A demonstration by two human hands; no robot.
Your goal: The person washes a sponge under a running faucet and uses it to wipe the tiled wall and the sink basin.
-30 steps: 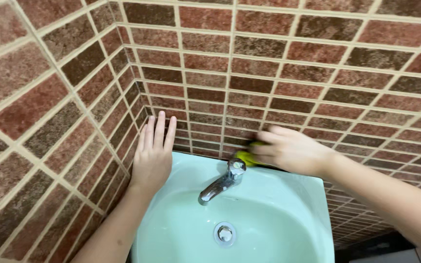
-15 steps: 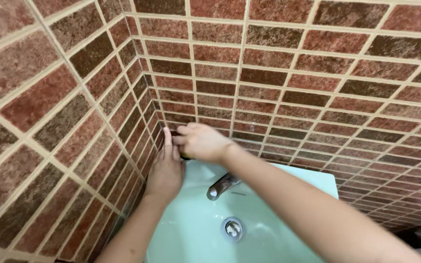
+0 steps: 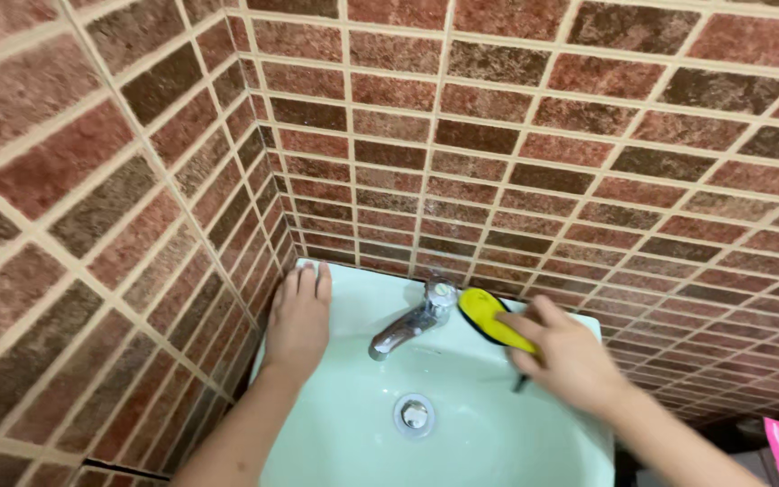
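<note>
The right hand (image 3: 563, 358) pinches a yellow sponge (image 3: 495, 317) between fingers and thumb, pressing it on the basin rim just right of the chrome tap (image 3: 410, 324). The left hand (image 3: 299, 316) lies flat, fingers together, on the pale green basin (image 3: 353, 433) left of the tap, against the brick-tiled wall (image 3: 498, 135).

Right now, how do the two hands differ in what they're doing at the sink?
The left hand lies flat and empty on the sink rim by the corner; the right hand is curled, its grip shut on a yellow sponge. The left sits left of the tap, the right beside it on the other side. Both are bare.
</note>
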